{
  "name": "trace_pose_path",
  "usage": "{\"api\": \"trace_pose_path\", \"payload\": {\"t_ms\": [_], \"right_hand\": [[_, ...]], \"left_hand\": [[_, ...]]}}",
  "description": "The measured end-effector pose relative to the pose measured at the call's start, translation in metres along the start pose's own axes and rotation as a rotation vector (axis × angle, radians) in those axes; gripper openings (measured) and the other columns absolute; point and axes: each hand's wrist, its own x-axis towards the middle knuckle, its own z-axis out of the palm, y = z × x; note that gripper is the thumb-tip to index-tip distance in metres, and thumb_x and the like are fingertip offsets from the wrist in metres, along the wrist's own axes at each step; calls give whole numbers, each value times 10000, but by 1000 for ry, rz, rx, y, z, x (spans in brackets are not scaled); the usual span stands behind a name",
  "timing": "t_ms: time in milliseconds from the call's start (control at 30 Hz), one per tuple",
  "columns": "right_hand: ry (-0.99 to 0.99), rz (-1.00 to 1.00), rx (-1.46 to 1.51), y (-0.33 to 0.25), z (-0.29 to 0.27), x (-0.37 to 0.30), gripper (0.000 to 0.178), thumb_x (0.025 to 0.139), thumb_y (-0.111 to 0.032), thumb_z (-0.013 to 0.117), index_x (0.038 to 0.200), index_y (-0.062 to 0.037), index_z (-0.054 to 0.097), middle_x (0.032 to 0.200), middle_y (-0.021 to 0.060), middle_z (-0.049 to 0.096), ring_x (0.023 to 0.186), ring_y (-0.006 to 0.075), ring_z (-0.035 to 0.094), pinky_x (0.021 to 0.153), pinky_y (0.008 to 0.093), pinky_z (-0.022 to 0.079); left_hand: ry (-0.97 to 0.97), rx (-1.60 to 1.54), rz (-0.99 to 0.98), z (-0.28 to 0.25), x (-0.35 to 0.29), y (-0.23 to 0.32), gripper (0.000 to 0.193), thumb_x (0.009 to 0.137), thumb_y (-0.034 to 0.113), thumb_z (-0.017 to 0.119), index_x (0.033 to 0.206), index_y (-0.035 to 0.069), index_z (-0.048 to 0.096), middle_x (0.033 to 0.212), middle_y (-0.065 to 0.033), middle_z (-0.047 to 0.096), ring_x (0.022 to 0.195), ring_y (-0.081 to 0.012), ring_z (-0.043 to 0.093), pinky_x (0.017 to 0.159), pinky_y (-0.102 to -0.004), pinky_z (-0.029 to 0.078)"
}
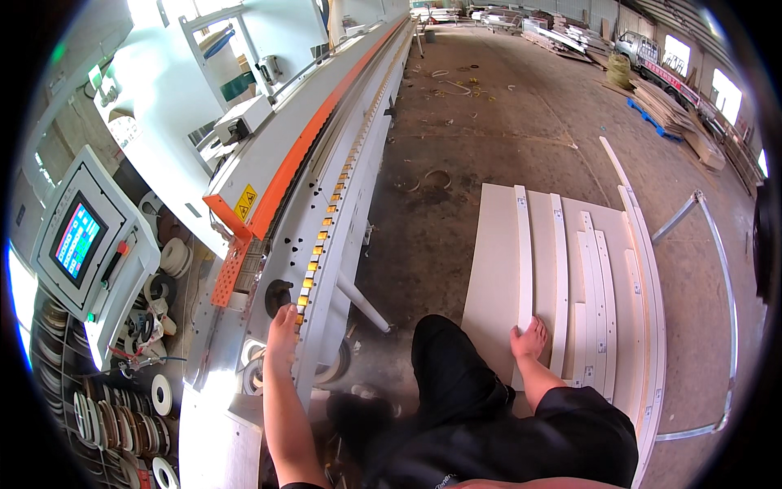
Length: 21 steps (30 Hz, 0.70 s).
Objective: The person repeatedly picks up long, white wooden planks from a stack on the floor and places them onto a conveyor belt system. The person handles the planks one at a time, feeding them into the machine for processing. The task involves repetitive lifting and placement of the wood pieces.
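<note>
My left hand (283, 328) lies at the near end of the edge-banding machine (350, 175), beside a black knob (278, 298) and a row of yellow rollers (313, 266). Its fingers are stretched forward and I see nothing held in them. On the right, my right hand (531, 338) straddles a narrow white strip (524, 253), thumb on one side and fingers on the other. That strip lies lengthwise on a stack of pale boards (490, 244). Several more white strips (560, 269) with small labels lie beside it.
A control panel with a lit screen (77, 238) stands at the left, above many rolls of edge banding (122, 424). A metal frame (721, 301) stands right of the boards. Scraps (456, 81) litter the floor ahead. Board stacks (661, 114) and a truck (639, 50) are farther back.
</note>
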Motion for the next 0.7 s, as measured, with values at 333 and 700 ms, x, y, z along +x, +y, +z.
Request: {"api": "trace_pose_path", "payload": {"t_ms": [333, 700], "right_hand": [[19, -8, 6, 0, 2, 0, 703, 909, -367, 762, 1487, -52, 516, 1607, 155, 544, 1557, 324, 447, 1315, 508, 310], [14, 1, 7, 1, 5, 0, 711, 904, -372, 763, 1492, -57, 518, 1626, 149, 536, 1568, 318, 437, 1318, 513, 302]], "left_hand": [[-23, 66, 30, -5, 7, -9, 317, 1138, 318, 631, 1304, 73, 743, 1001, 39, 676, 882, -84, 545, 797, -283, 457], [-57, 62, 11, -6, 4, -5, 312, 1145, 287, 613, 1317, 55, 733, 1035, 28, 684, 919, -86, 566, 835, -280, 467]]}}
